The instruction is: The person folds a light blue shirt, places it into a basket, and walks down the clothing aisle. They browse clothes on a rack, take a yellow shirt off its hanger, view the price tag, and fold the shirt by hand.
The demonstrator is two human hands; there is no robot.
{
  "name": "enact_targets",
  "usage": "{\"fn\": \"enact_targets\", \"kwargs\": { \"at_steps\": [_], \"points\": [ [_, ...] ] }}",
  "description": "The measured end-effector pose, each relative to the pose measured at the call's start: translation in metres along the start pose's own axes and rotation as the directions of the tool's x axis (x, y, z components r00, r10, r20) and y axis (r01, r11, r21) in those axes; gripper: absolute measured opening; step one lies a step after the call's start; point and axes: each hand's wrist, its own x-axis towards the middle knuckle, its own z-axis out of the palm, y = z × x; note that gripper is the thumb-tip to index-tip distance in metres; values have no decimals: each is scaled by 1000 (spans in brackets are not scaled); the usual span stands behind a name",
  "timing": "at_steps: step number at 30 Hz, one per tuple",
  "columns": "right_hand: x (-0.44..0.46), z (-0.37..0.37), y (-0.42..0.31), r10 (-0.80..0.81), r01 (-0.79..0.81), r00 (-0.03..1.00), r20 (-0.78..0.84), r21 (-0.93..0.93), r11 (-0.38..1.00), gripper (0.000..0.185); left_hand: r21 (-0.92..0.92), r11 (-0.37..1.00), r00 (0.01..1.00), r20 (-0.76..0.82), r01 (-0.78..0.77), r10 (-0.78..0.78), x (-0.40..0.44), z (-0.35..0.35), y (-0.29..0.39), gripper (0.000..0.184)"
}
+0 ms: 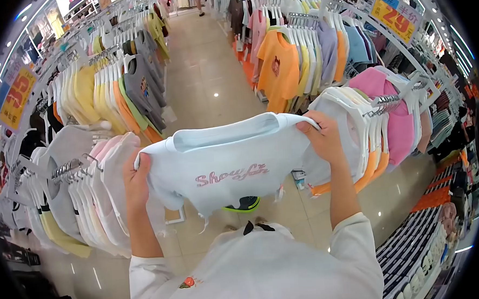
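A pale blue T-shirt (228, 150) with pink lettering hangs stretched out in front of me, its neckline at the top. My left hand (138, 174) grips it at the left shoulder, the thumb pressed on the cloth. At the other shoulder my right hand (324, 135) pinches the fabric, fingers folded behind it. The shirt's lower hem looks uneven, with loose threads hanging down. No hanger shows inside the neckline. Close to my left hand are light-coloured tops on hangers (116, 172); white and orange tops (346, 127) hang beside my right hand.
Clothes racks line both sides of a tiled aisle (198, 86). An orange T-shirt (278, 63) faces out on the right, a grey T-shirt (144, 87) on the left. Price signs (395, 15) stand above the racks. A striped display (412, 238) is at lower right. Someone's legs (200, 2) show far ahead.
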Motion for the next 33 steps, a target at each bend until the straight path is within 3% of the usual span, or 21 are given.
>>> {"fn": "enact_targets", "kwargs": {
  "at_steps": [3, 14, 18, 24, 33],
  "points": [
    [6, -2, -6, 28, -31, 999, 20, 121, 992, 25, 11, 1000, 1000, -5, -7, 7, -1, 1, 8, 27],
    [26, -29, 3, 4, -32, 995, 98, 276, 961, 21, -189, 982, 996, -87, 11, -28, -1, 17, 15, 33],
    [32, -36, -7, 95, -133, 989, 116, 389, 911, 20, -243, 970, 985, -163, 10, -51, -1, 25, 25, 35],
    [35, -42, 2, 53, -103, 990, 134, 406, 908, 19, -6, 995, 991, -85, -101, 101, 0, 22, 38, 31],
    [40, -45, -3, -10, -58, 988, 155, 432, 900, 19, 197, 966, 972, -134, -165, 194, -6, 34, 66, 30]
  ]
}}
